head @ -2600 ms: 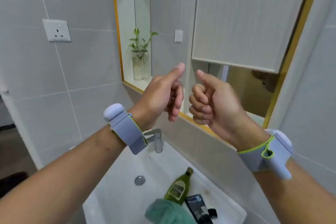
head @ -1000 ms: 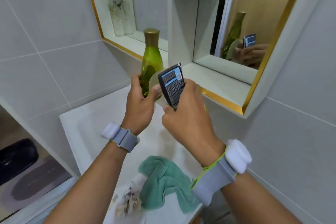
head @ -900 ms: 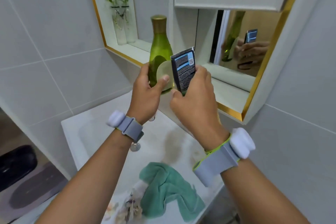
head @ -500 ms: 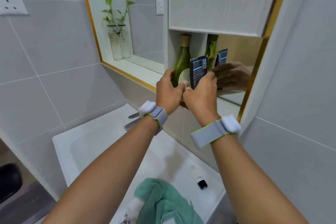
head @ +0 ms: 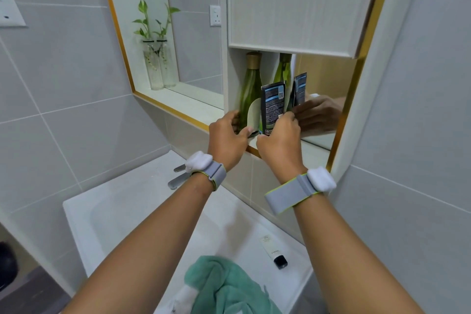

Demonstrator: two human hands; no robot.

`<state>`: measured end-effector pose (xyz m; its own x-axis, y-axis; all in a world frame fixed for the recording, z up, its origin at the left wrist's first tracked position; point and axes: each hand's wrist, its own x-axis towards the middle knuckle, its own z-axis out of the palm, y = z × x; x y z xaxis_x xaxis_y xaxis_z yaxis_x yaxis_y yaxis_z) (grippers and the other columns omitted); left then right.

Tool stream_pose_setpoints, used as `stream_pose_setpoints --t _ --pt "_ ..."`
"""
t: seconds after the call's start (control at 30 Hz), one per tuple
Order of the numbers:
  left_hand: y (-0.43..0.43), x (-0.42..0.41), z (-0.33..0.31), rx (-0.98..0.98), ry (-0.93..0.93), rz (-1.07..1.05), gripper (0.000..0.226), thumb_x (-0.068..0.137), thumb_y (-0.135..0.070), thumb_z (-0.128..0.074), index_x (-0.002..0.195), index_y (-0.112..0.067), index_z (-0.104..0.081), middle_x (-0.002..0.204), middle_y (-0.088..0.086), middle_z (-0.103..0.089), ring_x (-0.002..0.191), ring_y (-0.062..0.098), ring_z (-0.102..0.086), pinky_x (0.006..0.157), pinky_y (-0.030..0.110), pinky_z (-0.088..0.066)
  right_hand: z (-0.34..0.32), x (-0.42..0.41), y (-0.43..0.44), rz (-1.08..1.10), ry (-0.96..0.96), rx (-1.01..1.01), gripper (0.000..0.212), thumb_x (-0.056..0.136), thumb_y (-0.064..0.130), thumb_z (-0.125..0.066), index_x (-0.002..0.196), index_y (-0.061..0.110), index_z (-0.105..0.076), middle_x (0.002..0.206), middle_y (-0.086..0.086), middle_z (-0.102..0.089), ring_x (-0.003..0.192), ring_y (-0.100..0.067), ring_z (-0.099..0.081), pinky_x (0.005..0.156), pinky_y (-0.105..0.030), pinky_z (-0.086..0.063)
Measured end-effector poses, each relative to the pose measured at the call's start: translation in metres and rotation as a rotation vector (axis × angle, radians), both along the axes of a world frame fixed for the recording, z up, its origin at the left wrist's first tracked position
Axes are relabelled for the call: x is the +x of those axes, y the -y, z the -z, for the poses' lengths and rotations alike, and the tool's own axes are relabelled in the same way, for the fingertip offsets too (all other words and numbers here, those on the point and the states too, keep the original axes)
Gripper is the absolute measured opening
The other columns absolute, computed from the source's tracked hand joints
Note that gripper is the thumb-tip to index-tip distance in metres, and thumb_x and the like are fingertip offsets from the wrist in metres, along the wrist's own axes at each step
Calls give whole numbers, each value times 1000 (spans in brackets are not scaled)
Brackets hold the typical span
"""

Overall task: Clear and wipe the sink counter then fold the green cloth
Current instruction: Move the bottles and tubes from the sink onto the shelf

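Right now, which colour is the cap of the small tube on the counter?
Black, on a white tube; head view.

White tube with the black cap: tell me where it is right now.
In the head view the white tube lies flat on the sink counter near the wall, lower right of centre, just right of the green cloth and below the right forearm.

I have one view only, from the head camera, looking forward and down along both forearms toward the wall niche (head: 193, 107) above the sink counter (head: 142, 201). It sits close: the forearms fill the lower frame, the mirror (head: 323, 99) is at arm's reach. The wide lens bows the tile lines and gold frame edges.
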<state>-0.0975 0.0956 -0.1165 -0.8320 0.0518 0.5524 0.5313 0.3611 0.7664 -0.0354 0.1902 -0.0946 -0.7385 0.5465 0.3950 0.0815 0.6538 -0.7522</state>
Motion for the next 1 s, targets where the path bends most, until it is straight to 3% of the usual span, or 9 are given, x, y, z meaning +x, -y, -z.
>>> stream_pose_setpoints --t 0.13,0.23,0.3,0.4,0.57,0.7,0.83,0.93,1.0 --pt "12 11 4 138 -5 4 41 84 -13 -74 123 -6 -64 100 -1 -70 86 8 -67 79 7 -51 2 18 12 40 -219 128 61 79 17 -71 130 11 -39 130 -7 -44 118 -27 -51 91 -37 -49" --pt "30 27 31 256 -117 -131 16 90 -10 -62 104 -9 -71 89 -2 -70 81 6 -65 74 16 -54 28 44 29 -68 -508 266 29 80 7 -61 107 13 -52 104 -1 -50 97 -20 -51 81 -28 -45" --pt "41 37 74 157 -112 -157 17 90 -12 -57 100 -13 -70 94 -3 -70 85 12 -64 75 27 -54 72 51 32 -195 -404 227 17 80 2 -57 93 12 -55 95 0 -51 87 -19 -52 74 -27 -44" --pt "50 57 156 -265 81 -94 24 92 -23 -54 112 -21 -67 116 -1 -65 107 23 -59 87 37 -50 159 48 19 -216 13 219 16 82 3 -53 89 14 -62 96 -2 -57 87 -23 -61 71 -33 -50" --pt "53 94 267 -1012 422 28 60 94 -54 -25 149 -29 -31 160 11 -22 145 33 -21 113 49 -26 264 44 -7 -88 618 442 29 85 15 -54 113 12 -59 115 -10 -56 110 -30 -51 81 -40 -47" --pt "54 102 309 -1135 506 104 69 95 -62 -15 155 -29 -8 163 15 1 149 38 2 116 61 -5 314 42 -10 20 806 449 51 58 31 -83 95 2 -65 91 -15 -61 83 -34 -60 62 -38 -49" --pt "53 107 319 -1176 442 72 77 89 -65 3 155 -28 -11 163 15 -4 149 39 -1 115 64 -2 328 38 -12 21 785 462 42 44 22 -89 72 2 -65 76 -15 -59 66 -33 -59 49 -33 -47" --pt "53 108 325 -1177 420 60 78 88 -62 9 155 -28 -14 163 14 -9 148 39 -7 115 63 -3 321 41 -7 18 794 457 47 38 16 -92 73 1 -64 73 -15 -60 61 -31 -59 46 -31 -47" --pt "53 108 325 -1180 431 52 78 89 -63 8 155 -28 -17 162 14 -13 148 40 -11 115 64 -5 308 47 -2 37 809 416 45 55 15 -87 89 1 -61 88 -15 -60 73 -29 -60 52 -32 -47"
